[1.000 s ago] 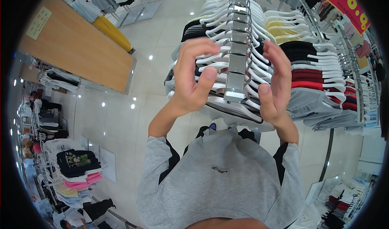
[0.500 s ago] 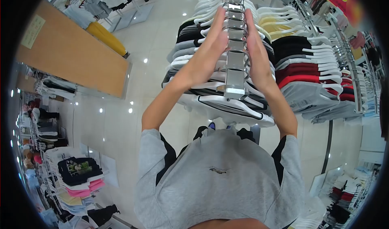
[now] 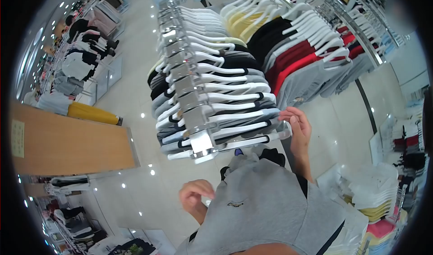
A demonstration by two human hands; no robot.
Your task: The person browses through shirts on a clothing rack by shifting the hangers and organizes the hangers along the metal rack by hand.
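Before us, a chrome rail holds a tight row of white hangers bearing black, grey and white garments above a pale, glossy tiled floor.

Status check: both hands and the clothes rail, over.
Left hand loosely curled, apart from rail. Right hand at hung garments' shoulder ends, contact unclear. Garments on white hangers. No obstruction seen between right hand and garments.

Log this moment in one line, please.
left hand: apart from rail | right hand: at shirts, contact unclear | hangers: on rail
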